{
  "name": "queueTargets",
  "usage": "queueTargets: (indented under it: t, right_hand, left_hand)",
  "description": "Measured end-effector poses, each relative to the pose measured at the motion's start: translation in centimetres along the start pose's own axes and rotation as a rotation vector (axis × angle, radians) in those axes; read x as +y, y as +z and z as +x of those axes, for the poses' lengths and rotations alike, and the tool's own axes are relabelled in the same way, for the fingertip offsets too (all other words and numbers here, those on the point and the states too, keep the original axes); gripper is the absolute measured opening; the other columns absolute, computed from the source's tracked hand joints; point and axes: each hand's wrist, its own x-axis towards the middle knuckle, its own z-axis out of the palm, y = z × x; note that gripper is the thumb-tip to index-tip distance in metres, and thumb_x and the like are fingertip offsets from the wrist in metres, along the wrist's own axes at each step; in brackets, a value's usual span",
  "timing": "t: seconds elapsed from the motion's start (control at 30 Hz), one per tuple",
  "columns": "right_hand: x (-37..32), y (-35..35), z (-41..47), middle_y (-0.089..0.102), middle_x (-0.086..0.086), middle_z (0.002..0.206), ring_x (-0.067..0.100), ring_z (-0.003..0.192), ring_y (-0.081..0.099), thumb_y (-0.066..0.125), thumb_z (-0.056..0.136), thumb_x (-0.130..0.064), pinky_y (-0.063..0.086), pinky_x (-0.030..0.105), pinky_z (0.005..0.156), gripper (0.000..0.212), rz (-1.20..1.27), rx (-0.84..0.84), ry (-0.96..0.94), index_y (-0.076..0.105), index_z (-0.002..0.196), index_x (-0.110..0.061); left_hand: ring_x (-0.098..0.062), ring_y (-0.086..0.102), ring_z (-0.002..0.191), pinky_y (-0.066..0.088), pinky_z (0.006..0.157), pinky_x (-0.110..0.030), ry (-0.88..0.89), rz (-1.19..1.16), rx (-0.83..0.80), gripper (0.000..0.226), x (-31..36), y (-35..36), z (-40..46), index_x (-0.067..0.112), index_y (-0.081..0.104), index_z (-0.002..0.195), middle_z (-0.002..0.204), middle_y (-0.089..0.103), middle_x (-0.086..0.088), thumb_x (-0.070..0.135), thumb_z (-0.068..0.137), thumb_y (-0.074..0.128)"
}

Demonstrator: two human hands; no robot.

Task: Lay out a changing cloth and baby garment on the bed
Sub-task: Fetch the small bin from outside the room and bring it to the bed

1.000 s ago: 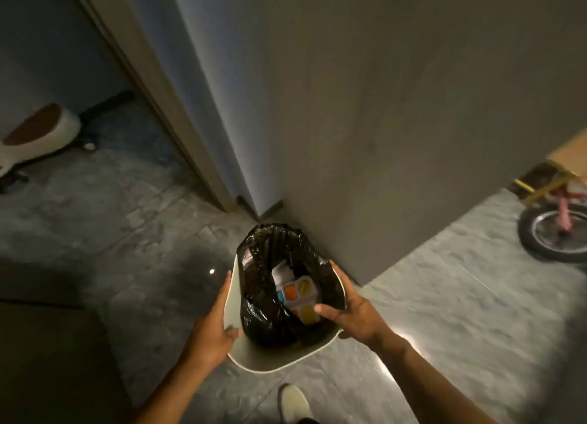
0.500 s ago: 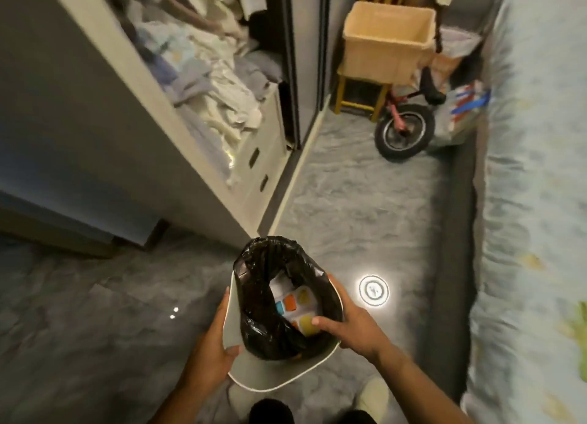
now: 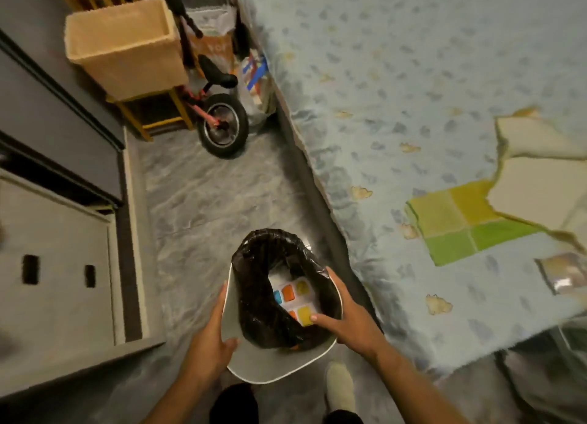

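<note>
I carry a white bin [image 3: 270,361] lined with a black bag [image 3: 257,315] in front of me. My left hand [image 3: 212,344] grips its left rim and my right hand [image 3: 346,322] grips the right rim. A white packet with coloured squares [image 3: 293,296] lies inside the bag. To the right is the bed [image 3: 365,90] with a pale blue patterned cover. On it lies a green and yellow checked cloth [image 3: 460,223], partly under cream-coloured garments [image 3: 540,185].
A wardrobe with drawers [image 3: 57,264] lines the left side. At the far end of the narrow floor strip stand a tan basket [image 3: 124,45] on a yellow stool and a small pink bike [image 3: 219,118]. A clear packet [image 3: 562,272] lies near the bed's right edge.
My view has swung right, from a wall corner past the wardrobe to the bed. Both hands keep the same hold on the bin.
</note>
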Motion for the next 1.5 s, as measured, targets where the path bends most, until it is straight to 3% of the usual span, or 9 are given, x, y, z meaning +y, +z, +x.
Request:
queueTargets:
  t: [0.1, 0.27, 0.37, 0.5, 0.8, 1.07, 1.23, 1.37, 1.5]
  right_hand:
    - [3.2, -0.7, 2.4, 0.031, -0.048, 0.133, -0.007, 0.128, 0.039, 0.075, 0.070, -0.059, 0.035, 0.013, 0.100, 0.098, 0.042, 0.095, 0.012, 0.008, 0.141, -0.065]
    - [9.7, 0.2, 6.3, 0.025, -0.047, 0.141, -0.014, 0.134, 0.029, 0.078, 0.072, -0.053, 0.026, -0.009, 0.092, 0.100, 0.151, 0.187, 0.064, 0.012, 0.147, -0.056]
    - [13.7, 1.2, 8.5, 0.026, -0.054, 0.134, -0.023, 0.125, 0.032, 0.079, 0.070, -0.053, 0.029, -0.005, 0.092, 0.100, 0.211, 0.228, 0.094, 0.013, 0.145, -0.058]
    - [18.8, 2.3, 10.8, 0.029, -0.056, 0.131, -0.033, 0.121, 0.029, 0.081, 0.069, -0.051, 0.032, -0.008, 0.088, 0.099, 0.227, 0.249, 0.112, 0.016, 0.143, -0.061]
    - [26.9, 2.6, 13.9, 0.039, -0.043, 0.139, -0.020, 0.129, 0.035, 0.084, 0.060, -0.059, 0.035, 0.017, 0.103, 0.101, 0.183, 0.279, 0.178, 0.024, 0.141, -0.060]
    - [30.0, 3.9, 14.4, 0.041, -0.050, 0.130, -0.026, 0.124, 0.036, 0.085, 0.055, -0.061, 0.033, 0.006, 0.097, 0.100, 0.187, 0.344, 0.226, 0.024, 0.134, -0.069]
    - [29.6, 4.7, 13.2, 0.045, -0.016, 0.146, 0.003, 0.136, 0.040, 0.088, 0.063, -0.039, 0.037, 0.028, 0.110, 0.099, 0.279, 0.338, 0.246, 0.027, 0.138, -0.056]
    - [28.7, 5.4, 11.6, 0.049, -0.014, 0.137, 0.017, 0.126, 0.052, 0.084, 0.071, -0.033, 0.052, 0.052, 0.097, 0.091, 0.364, 0.376, 0.347, 0.030, 0.144, -0.044]
    - [25.5, 5.9, 10.1, 0.043, -0.018, 0.137, 0.006, 0.129, 0.043, 0.077, 0.080, -0.028, 0.038, 0.027, 0.103, 0.082, 0.362, 0.462, 0.321, 0.031, 0.148, -0.030]
  left_hand:
    - [0.007, 0.049, 0.120, 0.045, 0.091, -0.012, 0.112, 0.020, -0.074, 0.105, 0.4, 1.7, 4.7, 0.052, 0.010, 0.149, 0.141, 0.036, 0.041, 0.065, 0.066, 0.073]
    - [-0.001, 0.054, 0.119, 0.045, 0.086, -0.013, 0.175, 0.129, -0.161, 0.093, -2.4, 5.4, 11.9, 0.045, 0.005, 0.150, 0.143, 0.038, 0.033, 0.033, 0.083, 0.069]
    - [0.023, 0.046, 0.110, 0.041, 0.084, -0.004, 0.213, 0.144, -0.213, 0.092, -4.8, 7.9, 15.2, 0.044, 0.003, 0.153, 0.132, 0.030, 0.053, 0.055, 0.079, 0.057]
    - [0.010, 0.054, 0.108, 0.042, 0.086, -0.009, 0.188, 0.162, -0.215, 0.089, -8.1, 11.6, 18.5, 0.049, 0.003, 0.151, 0.135, 0.042, 0.023, 0.030, 0.088, 0.063]
    - [0.019, 0.060, 0.091, 0.045, 0.074, 0.000, 0.166, 0.012, -0.297, 0.118, -12.7, 18.4, 21.5, 0.036, 0.006, 0.154, 0.117, 0.059, 0.024, 0.097, 0.057, 0.033]
    - [0.016, 0.061, 0.086, 0.045, 0.073, 0.001, 0.136, 0.057, -0.250, 0.110, -14.5, 20.1, 22.3, 0.041, 0.000, 0.154, 0.119, 0.059, 0.023, 0.093, 0.064, 0.035]
    - [0.017, 0.061, 0.089, 0.042, 0.068, 0.003, 0.119, 0.130, -0.249, 0.109, -14.4, 20.0, 22.2, 0.039, -0.002, 0.154, 0.122, 0.057, 0.024, 0.085, 0.068, 0.047]
    - [-0.019, 0.058, 0.122, 0.049, 0.091, -0.024, 0.095, 0.260, -0.287, 0.101, -13.6, 19.2, 22.1, 0.029, 0.004, 0.156, 0.149, 0.047, 0.003, 0.047, 0.077, 0.064]
    - [-0.001, 0.052, 0.125, 0.039, 0.099, -0.012, 0.134, 0.262, -0.293, 0.079, -11.5, 18.2, 21.0, 0.031, 0.023, 0.150, 0.145, 0.047, 0.010, 0.028, 0.084, 0.068]
